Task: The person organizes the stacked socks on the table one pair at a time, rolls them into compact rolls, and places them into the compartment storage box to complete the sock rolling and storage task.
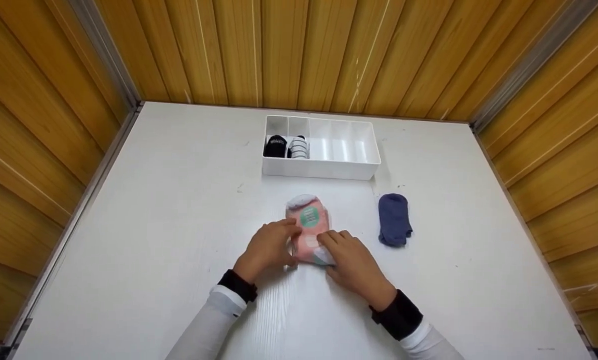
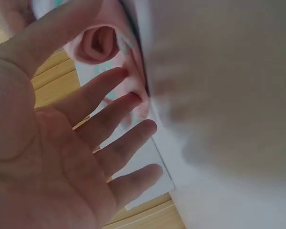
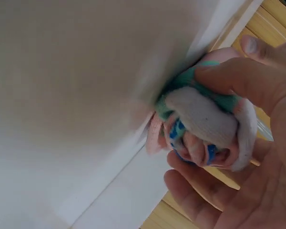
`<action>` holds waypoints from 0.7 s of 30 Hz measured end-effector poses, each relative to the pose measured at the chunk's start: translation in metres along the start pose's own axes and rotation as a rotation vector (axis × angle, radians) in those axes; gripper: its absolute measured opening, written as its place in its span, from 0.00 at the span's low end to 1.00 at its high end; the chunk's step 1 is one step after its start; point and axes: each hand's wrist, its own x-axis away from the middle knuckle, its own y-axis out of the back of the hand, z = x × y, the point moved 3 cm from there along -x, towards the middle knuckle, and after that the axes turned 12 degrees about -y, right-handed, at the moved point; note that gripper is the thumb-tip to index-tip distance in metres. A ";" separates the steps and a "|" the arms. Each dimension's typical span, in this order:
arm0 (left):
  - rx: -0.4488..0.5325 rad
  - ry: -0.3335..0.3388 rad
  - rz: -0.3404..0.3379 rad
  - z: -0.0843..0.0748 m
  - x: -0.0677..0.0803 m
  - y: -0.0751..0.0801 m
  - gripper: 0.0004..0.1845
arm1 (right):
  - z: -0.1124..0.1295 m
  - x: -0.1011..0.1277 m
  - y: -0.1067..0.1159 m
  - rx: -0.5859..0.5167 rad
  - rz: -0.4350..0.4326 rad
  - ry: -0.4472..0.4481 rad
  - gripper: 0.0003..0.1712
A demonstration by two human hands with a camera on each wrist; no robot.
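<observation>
— Hands first: what do we record?

— We find both hands at the near middle of the white desk, working one pink sock. Our left hand rests against the sock's left edge; the left wrist view shows its fingers nearly straight, tips touching the pink fabric, gripping nothing. Our right hand holds the sock's near end: in the right wrist view the thumb and fingers curl round a rolled bundle of pink, white and green cloth with blue marks.

— Position of the sock?

— It lies flat on the desk, lengthwise from near to far, with a green patch near its middle and a pale cuff at the far end. The near end is rolled up under the right hand.

— Surroundings?

— We note a white divided organiser just beyond the sock, toward the far edge. Its two leftmost compartments hold a rolled black sock and a rolled black-and-white striped sock; we see nothing in the other compartments. A dark blue sock lies flat to the right of the pink one, apart from it. Wooden panel walls enclose the desk on three sides.
</observation>
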 end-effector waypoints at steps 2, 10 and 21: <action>-0.019 0.000 0.009 -0.001 0.000 -0.003 0.42 | -0.001 -0.003 0.000 -0.059 0.034 0.019 0.39; -0.146 -0.057 -0.090 -0.007 -0.004 -0.009 0.34 | -0.008 -0.014 0.003 -0.235 0.183 0.006 0.37; -0.264 -0.094 -0.188 -0.021 -0.007 -0.017 0.29 | -0.009 -0.020 0.007 -0.154 0.169 -0.002 0.37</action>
